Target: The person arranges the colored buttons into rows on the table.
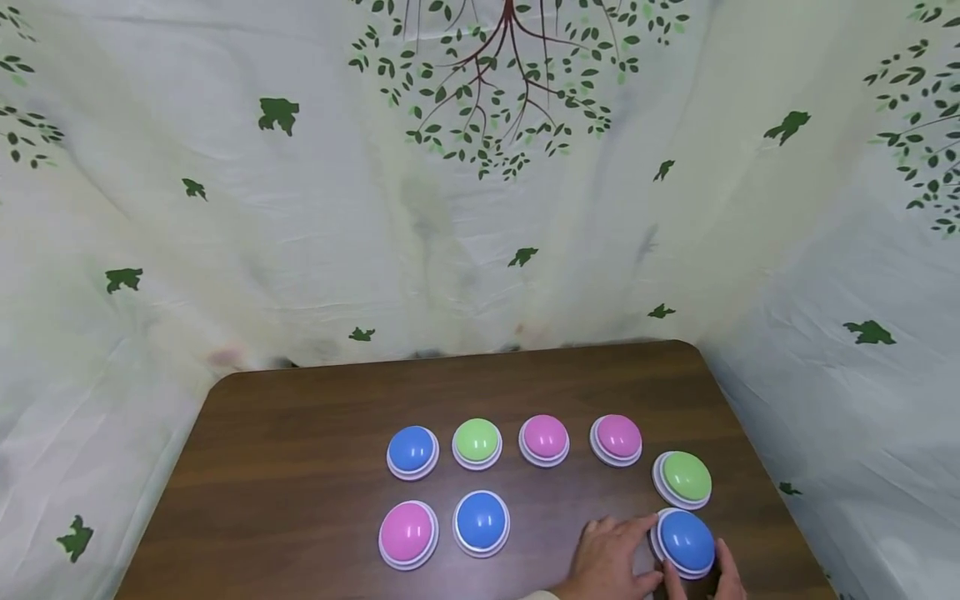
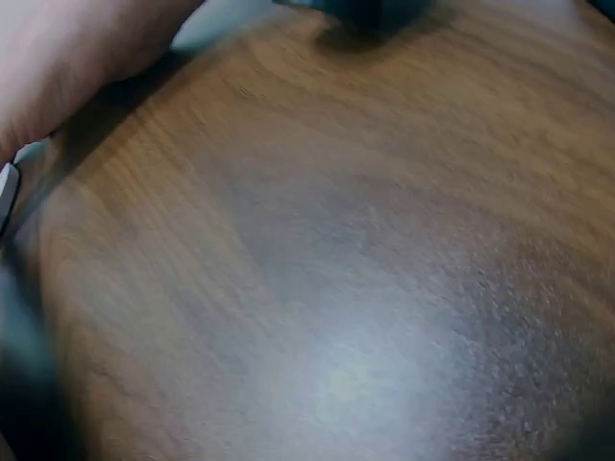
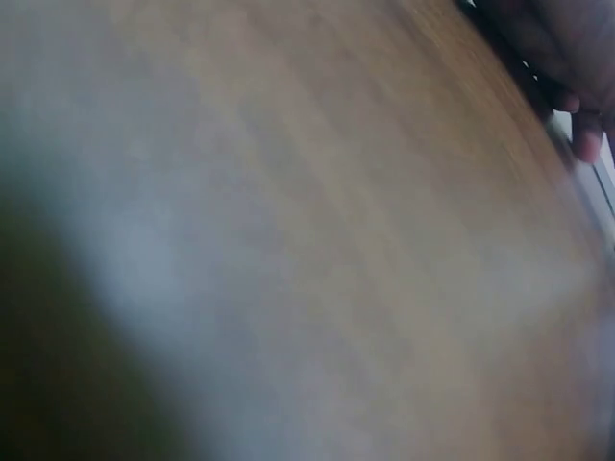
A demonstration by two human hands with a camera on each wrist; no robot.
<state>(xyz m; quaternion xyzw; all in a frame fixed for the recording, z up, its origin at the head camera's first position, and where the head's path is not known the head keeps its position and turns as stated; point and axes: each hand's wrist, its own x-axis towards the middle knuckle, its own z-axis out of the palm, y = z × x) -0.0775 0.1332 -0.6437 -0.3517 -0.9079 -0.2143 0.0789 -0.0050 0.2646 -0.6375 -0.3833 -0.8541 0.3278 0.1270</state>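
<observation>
A blue push button (image 1: 687, 540) with a domed top on a white round base sits at the right front of the table in the head view. My right hand (image 1: 720, 577) is at its near side, the thumb and a finger on either side of the base. My left hand (image 1: 611, 557) reaches in from the left, its extended index finger touching the base's left edge. Just behind that button stands a green button (image 1: 687, 477), very close to it. Part of a hand shows at the corner of each wrist view; the buttons cannot be made out there.
Along the back of the wooden table (image 1: 300, 433) stand a blue button (image 1: 412, 450), a green button (image 1: 476, 441) and two pink buttons (image 1: 544, 437). Nearer on the left are a pink button (image 1: 406, 532) and another blue button (image 1: 481, 522). A leaf-patterned cloth (image 1: 315, 242) hangs behind the table.
</observation>
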